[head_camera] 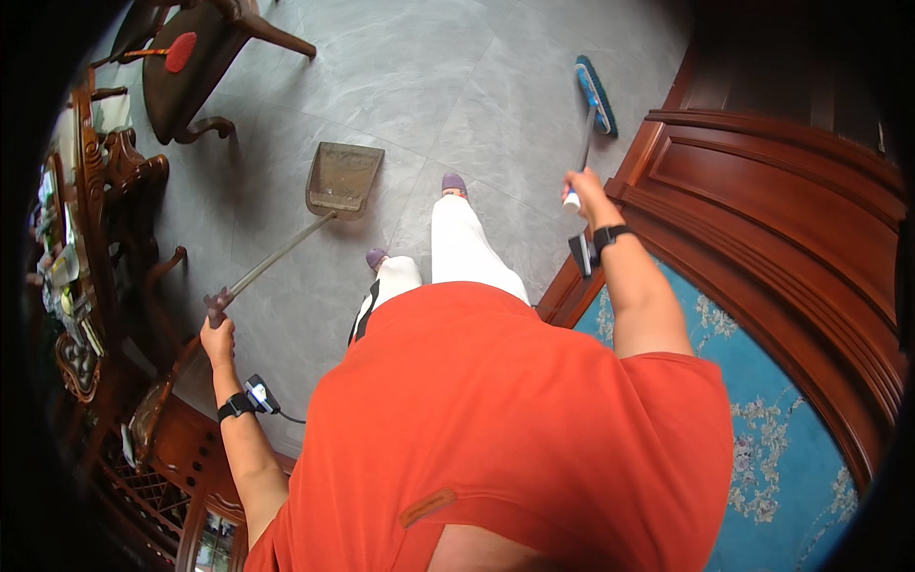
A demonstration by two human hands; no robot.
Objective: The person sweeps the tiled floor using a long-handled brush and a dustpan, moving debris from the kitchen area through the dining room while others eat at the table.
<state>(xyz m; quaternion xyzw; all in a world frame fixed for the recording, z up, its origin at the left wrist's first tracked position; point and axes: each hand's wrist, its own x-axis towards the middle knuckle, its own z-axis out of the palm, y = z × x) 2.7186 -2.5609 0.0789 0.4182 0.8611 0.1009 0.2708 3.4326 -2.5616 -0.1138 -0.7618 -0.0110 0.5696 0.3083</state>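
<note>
My left hand (218, 339) grips the upper end of a long-handled dustpan (346, 171), out to my left. The pan rests on the grey tiled floor, its wide mouth facing away from me, with some dirt or wear marks inside. In my right hand (589, 193) is the pale handle of a broom or floor brush, its fingers wrapped near the white end. The blue brush head (595, 96) with dark bristles is beyond that hand, on or just above the floor, close to the wood panelling. Dustpan and brush are well apart.
A dark wooden chair (193, 79) at upper left bears a red fly swatter (181, 52). A carved table (89, 171) crowded with items runs along the left. Reddish wood panelling (758, 186) stands at right, beside a blue floral wallpaper (758, 429) or carpet surface.
</note>
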